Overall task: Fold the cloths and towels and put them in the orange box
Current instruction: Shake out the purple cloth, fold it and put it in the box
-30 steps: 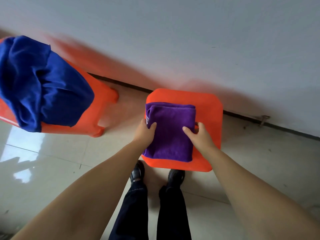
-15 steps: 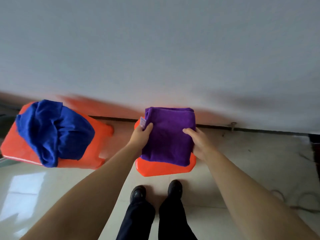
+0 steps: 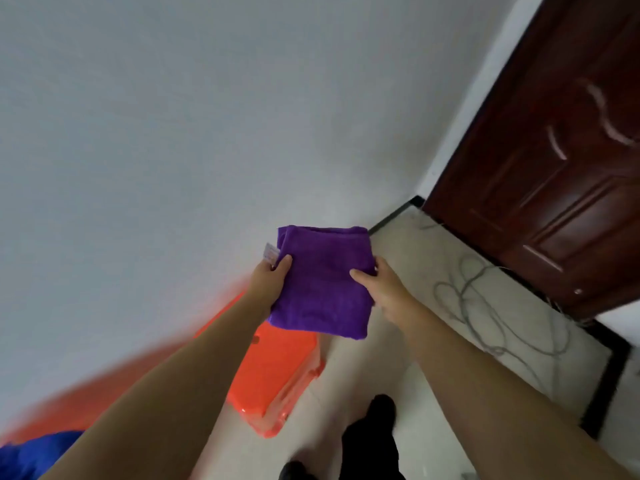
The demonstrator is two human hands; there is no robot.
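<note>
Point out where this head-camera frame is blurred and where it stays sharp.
Head view: the orange stool and blue cloth at lower left smear with motion blur; the purple towel, left hand and right hand stay fairly sharp; wide-angle distortion tilts the door.

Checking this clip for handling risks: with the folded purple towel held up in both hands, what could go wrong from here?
1. The purple towel is pinched only at its side edges by the left hand and right hand, so the fold could sag open.
2. A grey cable lies looped on the floor to the right, a likely trip hazard.
3. No open orange box is in view, only an orange stool, so placement may need searching.
</note>
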